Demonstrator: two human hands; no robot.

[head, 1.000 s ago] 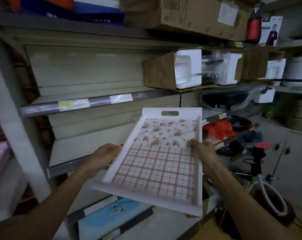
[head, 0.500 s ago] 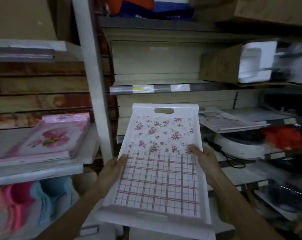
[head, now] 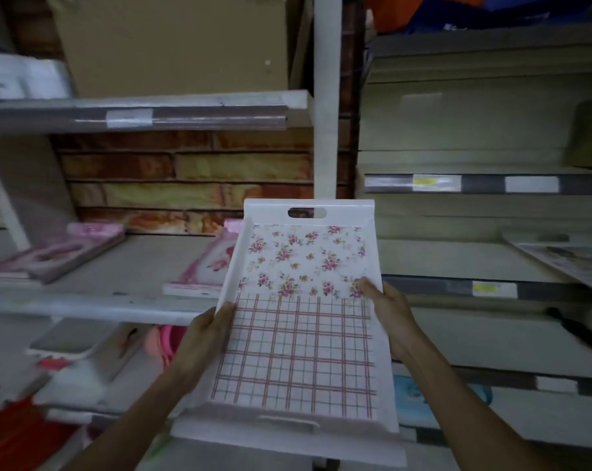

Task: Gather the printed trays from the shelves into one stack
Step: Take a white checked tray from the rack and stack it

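- Both hands, left [head: 204, 338] and right [head: 386, 311], gripped one white floral-and-grid tray [head: 298, 331] by its long sides, held in the air before the shelves.
- Two pink trays [head: 206, 266] [head: 60, 253] lay on the left shelf [head: 94, 305], the nearer partly hidden behind the held tray.
- A white upright post [head: 325, 107] stood between the shelf bays.

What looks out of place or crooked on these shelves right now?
Nothing looks damaged or spilled. The pink trays on the left shelf lie at loose angles rather than squared up. The white printed tray sits level between the left hand and right hand.
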